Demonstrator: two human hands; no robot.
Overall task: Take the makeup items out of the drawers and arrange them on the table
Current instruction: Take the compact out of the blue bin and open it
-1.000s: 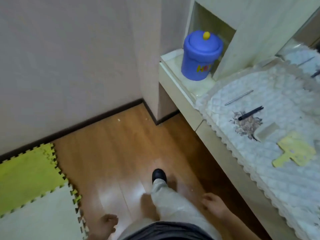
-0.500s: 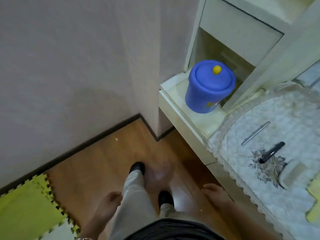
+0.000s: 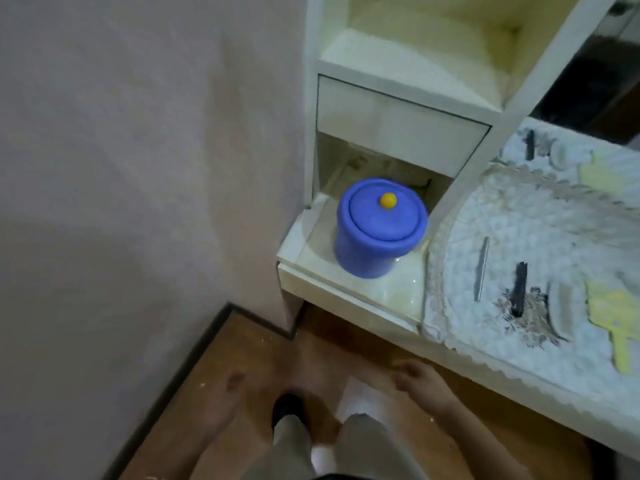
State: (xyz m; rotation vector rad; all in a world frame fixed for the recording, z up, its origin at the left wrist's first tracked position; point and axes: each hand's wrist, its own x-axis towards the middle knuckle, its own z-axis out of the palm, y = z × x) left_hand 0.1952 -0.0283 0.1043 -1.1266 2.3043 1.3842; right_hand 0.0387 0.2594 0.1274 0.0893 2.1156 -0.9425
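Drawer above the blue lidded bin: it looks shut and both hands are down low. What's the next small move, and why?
Probably raise the right hand to the closed drawer front and pull it open. Both hands hang empty near the floor, the left hand blurred, and the drawer above the blue bin is the nearest shut one in view.

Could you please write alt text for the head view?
A person stands at a white dressing table, both hands empty: left hand, right hand. A lidded blue tub sits under a closed drawer.
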